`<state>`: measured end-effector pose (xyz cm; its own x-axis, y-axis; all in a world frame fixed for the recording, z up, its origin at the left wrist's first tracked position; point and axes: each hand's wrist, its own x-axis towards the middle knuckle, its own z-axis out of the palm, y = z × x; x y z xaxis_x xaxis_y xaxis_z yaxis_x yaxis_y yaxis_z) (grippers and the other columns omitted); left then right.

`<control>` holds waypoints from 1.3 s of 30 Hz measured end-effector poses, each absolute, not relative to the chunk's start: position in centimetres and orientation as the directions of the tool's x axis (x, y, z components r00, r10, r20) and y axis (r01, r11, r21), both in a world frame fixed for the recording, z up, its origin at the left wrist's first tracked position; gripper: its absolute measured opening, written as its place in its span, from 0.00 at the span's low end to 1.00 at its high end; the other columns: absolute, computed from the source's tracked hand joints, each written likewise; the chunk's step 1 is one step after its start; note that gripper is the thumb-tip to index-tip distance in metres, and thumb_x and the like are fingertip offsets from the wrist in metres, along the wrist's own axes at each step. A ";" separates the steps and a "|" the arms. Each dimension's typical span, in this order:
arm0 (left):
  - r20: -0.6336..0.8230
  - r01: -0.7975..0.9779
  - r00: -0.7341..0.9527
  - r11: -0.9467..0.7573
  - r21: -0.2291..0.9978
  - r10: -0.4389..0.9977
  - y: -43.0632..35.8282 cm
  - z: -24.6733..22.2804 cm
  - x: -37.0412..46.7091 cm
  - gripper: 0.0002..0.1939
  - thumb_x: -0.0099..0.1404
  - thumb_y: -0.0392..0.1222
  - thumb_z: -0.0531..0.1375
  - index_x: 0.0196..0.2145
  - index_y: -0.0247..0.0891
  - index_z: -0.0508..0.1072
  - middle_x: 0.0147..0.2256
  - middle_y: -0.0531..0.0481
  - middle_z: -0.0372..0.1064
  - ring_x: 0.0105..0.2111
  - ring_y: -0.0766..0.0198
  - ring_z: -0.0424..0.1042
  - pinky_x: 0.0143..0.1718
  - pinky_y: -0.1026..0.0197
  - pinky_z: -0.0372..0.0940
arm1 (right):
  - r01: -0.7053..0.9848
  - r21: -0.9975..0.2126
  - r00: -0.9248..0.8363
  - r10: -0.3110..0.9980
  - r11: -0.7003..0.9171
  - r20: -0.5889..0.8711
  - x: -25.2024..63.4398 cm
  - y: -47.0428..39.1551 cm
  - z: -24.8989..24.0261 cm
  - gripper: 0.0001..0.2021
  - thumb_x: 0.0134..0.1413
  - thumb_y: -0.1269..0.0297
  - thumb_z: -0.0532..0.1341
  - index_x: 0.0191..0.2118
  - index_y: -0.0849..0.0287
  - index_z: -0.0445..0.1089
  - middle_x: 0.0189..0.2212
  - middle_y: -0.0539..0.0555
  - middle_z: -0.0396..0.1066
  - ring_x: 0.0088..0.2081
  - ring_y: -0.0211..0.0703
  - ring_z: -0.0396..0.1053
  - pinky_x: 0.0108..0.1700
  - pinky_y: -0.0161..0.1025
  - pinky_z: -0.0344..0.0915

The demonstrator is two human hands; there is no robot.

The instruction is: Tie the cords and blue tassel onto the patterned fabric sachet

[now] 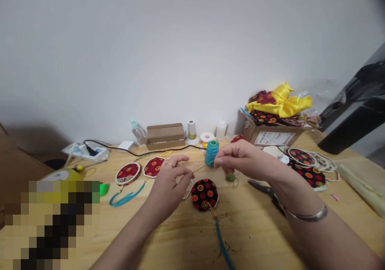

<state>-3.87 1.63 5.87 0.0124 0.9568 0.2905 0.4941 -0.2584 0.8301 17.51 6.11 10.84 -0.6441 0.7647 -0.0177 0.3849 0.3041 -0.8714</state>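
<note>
A thin olive cord [201, 167] is drawn out between my two hands above the table. My left hand [171, 181] pinches its left end between thumb and finger, with the other fingers loosely bent. At the other end, my right hand [243, 157] has the cord between thumb and fingertips. Just below the right hand is a small green bundle [230, 177], perhaps wound cord. Beneath the cord lies a round black patterned fabric pendant [205, 194] with a yellow loop and a blue tassel [221, 242]. A blue thread cone [212, 153] stands behind, close to my right fingertips.
Scissors [261, 187] lie under my right forearm. Two red pendants [128, 173] rest at left. Behind are an open cardboard box [165, 135], thread spools [191, 129] and a black cable [138, 155]. Wooden frames [323, 161] and a fabric-filled carton [273, 135] sit at right.
</note>
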 end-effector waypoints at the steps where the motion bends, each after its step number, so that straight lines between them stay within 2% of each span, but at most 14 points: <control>1: 0.271 0.520 0.033 -0.248 0.817 0.962 2.0 6.4 -3.9 0.04 0.51 0.38 0.63 0.24 0.43 0.79 0.43 0.45 0.69 0.46 0.50 0.65 0.50 0.51 0.54 | 0.377 -0.868 -0.643 0.766 0.324 0.006 17.8 6.3 11.3 0.12 0.55 0.60 0.55 0.29 0.62 0.72 0.19 0.49 0.65 0.22 0.33 0.59 0.25 0.32 0.55; 3: 0.313 0.490 -0.009 -0.269 0.829 0.950 2.6 7.5 -3.7 0.11 0.54 0.38 0.61 0.35 0.44 0.79 0.47 0.45 0.69 0.48 0.52 0.64 0.51 0.52 0.54 | 0.368 -0.855 -0.649 0.760 0.364 0.044 18.1 6.5 11.9 0.13 0.55 0.60 0.54 0.29 0.62 0.72 0.19 0.49 0.65 0.23 0.34 0.60 0.27 0.33 0.55; 4: 0.326 0.452 -0.008 -0.288 0.844 0.945 2.8 8.2 -3.3 0.13 0.56 0.38 0.59 0.39 0.44 0.78 0.46 0.46 0.70 0.46 0.54 0.65 0.50 0.54 0.55 | 0.363 -0.851 -0.651 0.756 0.379 0.059 18.0 6.6 12.2 0.13 0.56 0.60 0.54 0.29 0.62 0.72 0.19 0.49 0.65 0.23 0.34 0.60 0.28 0.33 0.56; 6: 0.258 0.360 0.069 -0.265 0.895 0.964 3.1 9.4 -2.4 0.16 0.57 0.39 0.59 0.44 0.44 0.75 0.35 0.48 0.74 0.33 0.60 0.69 0.38 0.59 0.61 | 0.351 -0.847 -0.655 0.751 0.400 0.083 17.8 6.8 12.5 0.13 0.56 0.60 0.54 0.28 0.62 0.71 0.19 0.48 0.65 0.23 0.33 0.59 0.28 0.33 0.55; 8: 0.170 0.246 0.182 -0.212 0.946 0.968 3.3 10.3 -1.3 0.18 0.55 0.39 0.62 0.45 0.42 0.75 0.23 0.52 0.71 0.21 0.65 0.63 0.26 0.63 0.59 | 0.336 -0.844 -0.654 0.748 0.417 0.109 17.5 7.0 12.6 0.14 0.55 0.60 0.54 0.24 0.61 0.69 0.18 0.47 0.63 0.23 0.32 0.57 0.28 0.33 0.54; 11: 0.210 0.110 0.272 -0.248 0.963 0.939 3.8 10.5 -0.1 0.12 0.55 0.37 0.62 0.39 0.40 0.77 0.24 0.51 0.72 0.22 0.67 0.64 0.25 0.65 0.59 | 0.307 -0.848 -0.653 0.744 0.431 0.142 17.2 7.5 12.4 0.17 0.55 0.58 0.55 0.19 0.61 0.65 0.18 0.47 0.62 0.22 0.32 0.56 0.27 0.33 0.53; 13: 0.202 0.115 0.252 -0.237 0.965 0.946 4.3 10.1 0.1 0.06 0.56 0.36 0.60 0.32 0.39 0.78 0.23 0.51 0.71 0.21 0.67 0.64 0.23 0.66 0.58 | 0.301 -0.854 -0.652 0.745 0.425 0.141 17.0 7.9 11.9 0.18 0.54 0.56 0.56 0.20 0.61 0.64 0.18 0.48 0.62 0.22 0.31 0.56 0.27 0.32 0.53; 16: 0.196 0.193 0.220 -0.240 0.951 0.956 5.1 9.4 -0.1 0.07 0.56 0.36 0.60 0.23 0.37 0.76 0.18 0.53 0.68 0.18 0.70 0.62 0.20 0.68 0.56 | 0.334 -0.844 -0.638 0.760 0.420 0.126 17.0 8.4 11.4 0.17 0.53 0.55 0.56 0.21 0.62 0.65 0.18 0.47 0.60 0.22 0.31 0.54 0.25 0.32 0.51; 18: 0.200 0.218 0.207 -0.245 0.945 0.958 5.7 9.1 -0.3 0.07 0.56 0.36 0.60 0.22 0.37 0.75 0.18 0.54 0.66 0.18 0.71 0.60 0.20 0.68 0.55 | 0.357 -0.833 -0.616 0.777 0.422 0.130 17.2 8.6 11.4 0.16 0.53 0.56 0.56 0.21 0.62 0.65 0.17 0.46 0.58 0.21 0.30 0.52 0.24 0.32 0.49; 23: 0.180 0.130 0.088 -0.191 0.973 0.980 6.7 8.2 -0.5 0.06 0.56 0.40 0.61 0.24 0.36 0.75 0.18 0.53 0.66 0.18 0.70 0.60 0.20 0.68 0.54 | 0.383 -0.840 -0.552 0.825 0.384 0.126 18.4 8.3 12.4 0.13 0.54 0.59 0.56 0.24 0.62 0.66 0.17 0.45 0.53 0.20 0.29 0.47 0.22 0.32 0.45; 26: 0.198 0.161 0.030 -0.201 0.966 0.980 7.1 7.6 -0.5 0.08 0.56 0.41 0.60 0.23 0.36 0.74 0.19 0.54 0.66 0.20 0.69 0.62 0.24 0.67 0.56 | 0.373 -0.831 -0.540 0.825 0.413 0.168 19.1 8.0 12.9 0.13 0.53 0.60 0.57 0.22 0.61 0.66 0.19 0.46 0.57 0.22 0.30 0.51 0.23 0.32 0.48; 29: 0.271 0.187 0.012 -0.268 0.945 0.963 7.1 7.2 -0.4 0.10 0.57 0.40 0.60 0.21 0.36 0.74 0.21 0.52 0.69 0.26 0.66 0.67 0.33 0.65 0.59 | 0.308 -0.844 -0.543 0.810 0.438 0.222 19.1 7.6 13.3 0.12 0.51 0.62 0.59 0.21 0.62 0.67 0.23 0.49 0.63 0.24 0.31 0.56 0.26 0.32 0.53; 33: 0.262 0.049 0.089 -0.267 0.962 0.961 6.9 6.8 -0.1 0.09 0.59 0.41 0.58 0.29 0.36 0.77 0.30 0.49 0.74 0.36 0.61 0.69 0.43 0.61 0.59 | 0.166 -0.941 -0.537 0.827 0.294 0.164 18.0 7.3 13.3 0.10 0.51 0.62 0.60 0.25 0.63 0.70 0.21 0.49 0.66 0.22 0.30 0.59 0.26 0.31 0.58; 39: 0.161 -0.204 0.241 -0.112 0.972 0.957 6.6 6.1 0.7 0.12 0.60 0.42 0.59 0.36 0.33 0.77 0.36 0.44 0.75 0.40 0.57 0.69 0.47 0.54 0.58 | -0.039 -0.988 -0.470 0.870 0.150 0.150 17.0 7.6 12.6 0.10 0.47 0.61 0.64 0.30 0.64 0.72 0.27 0.55 0.75 0.27 0.35 0.71 0.32 0.33 0.67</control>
